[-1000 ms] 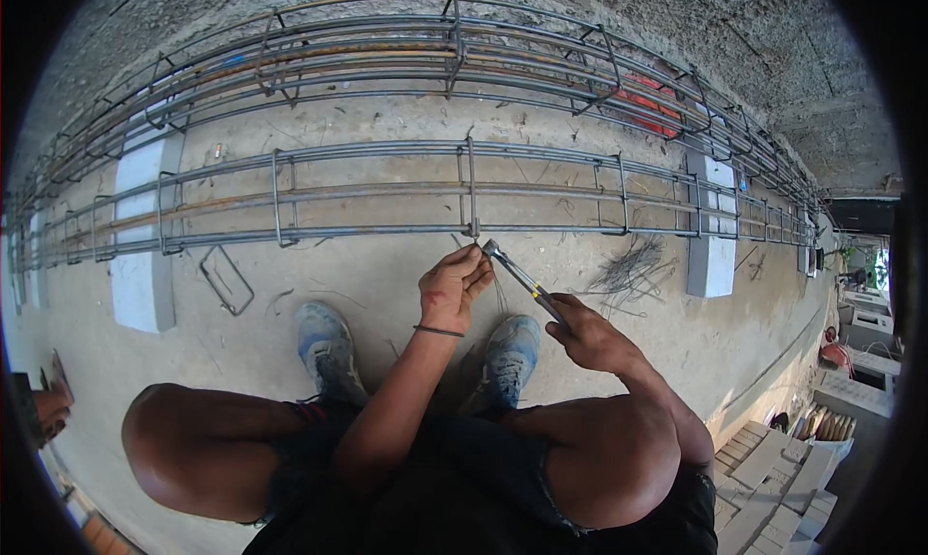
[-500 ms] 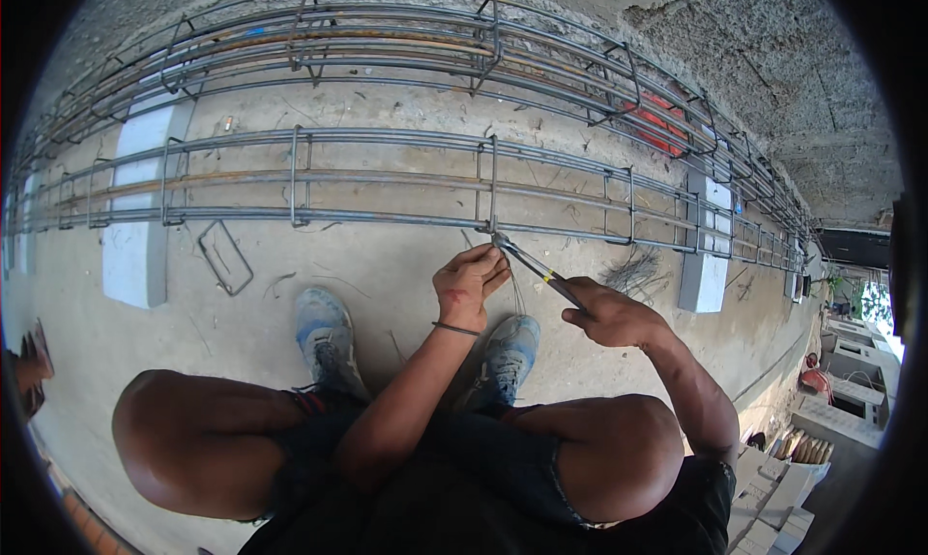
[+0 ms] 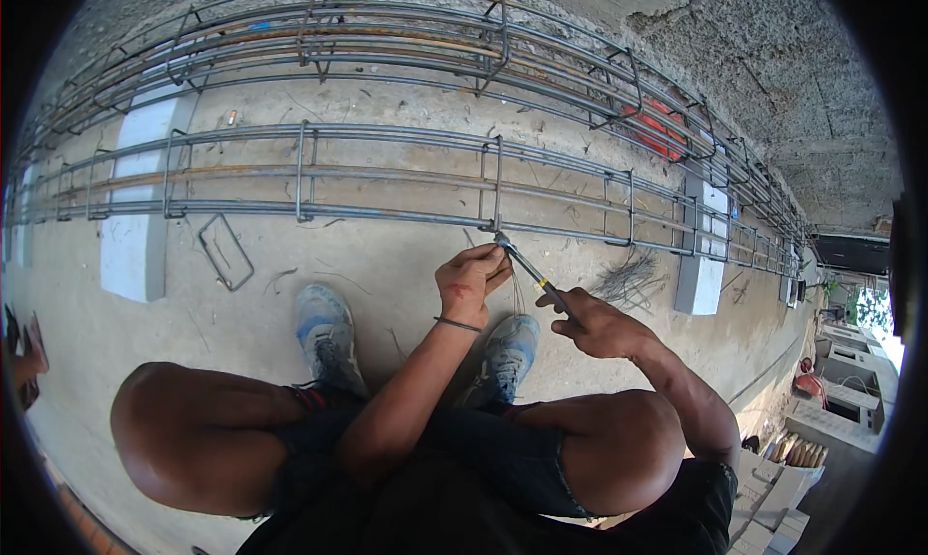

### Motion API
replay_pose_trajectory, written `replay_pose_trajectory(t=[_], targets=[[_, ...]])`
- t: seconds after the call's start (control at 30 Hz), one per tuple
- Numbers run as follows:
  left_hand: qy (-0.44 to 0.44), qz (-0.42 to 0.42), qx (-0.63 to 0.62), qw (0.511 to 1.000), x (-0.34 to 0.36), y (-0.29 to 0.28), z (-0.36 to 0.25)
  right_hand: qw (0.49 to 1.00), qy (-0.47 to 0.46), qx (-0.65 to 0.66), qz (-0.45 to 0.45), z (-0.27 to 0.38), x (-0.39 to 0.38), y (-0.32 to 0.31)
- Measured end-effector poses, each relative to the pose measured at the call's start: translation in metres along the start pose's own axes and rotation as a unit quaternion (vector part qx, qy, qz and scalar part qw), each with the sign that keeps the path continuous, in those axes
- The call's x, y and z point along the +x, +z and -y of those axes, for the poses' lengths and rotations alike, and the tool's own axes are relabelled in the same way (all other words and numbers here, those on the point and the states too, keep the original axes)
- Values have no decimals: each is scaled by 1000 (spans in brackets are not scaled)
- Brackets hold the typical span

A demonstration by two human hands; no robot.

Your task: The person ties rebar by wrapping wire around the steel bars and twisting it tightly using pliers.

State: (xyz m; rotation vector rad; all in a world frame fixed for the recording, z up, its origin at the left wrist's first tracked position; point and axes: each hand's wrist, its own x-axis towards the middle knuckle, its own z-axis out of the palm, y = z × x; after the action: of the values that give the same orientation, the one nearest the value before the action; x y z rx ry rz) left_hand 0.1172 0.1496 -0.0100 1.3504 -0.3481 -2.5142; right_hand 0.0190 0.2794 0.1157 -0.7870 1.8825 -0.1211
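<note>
Just ahead of my feet, a long rebar cage [image 3: 396,214] runs across the view, with rectangular stirrups around its bars. My right hand [image 3: 604,329] grips the handles of long-handled pincers [image 3: 528,267]. Their jaws sit at the lower near bar, by the foot of a stirrup [image 3: 499,183]. My left hand [image 3: 468,284] is pinched close beside the jaws. Thin tie wires [image 3: 517,292] hang down from its fingertips, which partly hide the wire ends. The joint under the jaws is too small to make out.
A second rebar cage [image 3: 406,41] lies beyond, near a rough wall. White blocks [image 3: 133,257] support the bars. On the concrete floor are a loose stirrup [image 3: 225,253] and a tangle of wire [image 3: 628,280]. Part of another person [image 3: 27,364] shows at the left edge.
My right hand has swung slightly left and nearer to me, and the pincers stand steeper with their handles closer together. My left hand stays at the jaws.
</note>
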Motion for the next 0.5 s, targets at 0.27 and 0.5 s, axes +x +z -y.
replay_pose_trajectory(t=[0.27,0.5], targets=[[-68,45,-69,994,0,4,8,946,-36,-255,-200,-15,0,29],[-152,152,-196,957,2,44,27,857,-27,-425,-291,4,0,36]])
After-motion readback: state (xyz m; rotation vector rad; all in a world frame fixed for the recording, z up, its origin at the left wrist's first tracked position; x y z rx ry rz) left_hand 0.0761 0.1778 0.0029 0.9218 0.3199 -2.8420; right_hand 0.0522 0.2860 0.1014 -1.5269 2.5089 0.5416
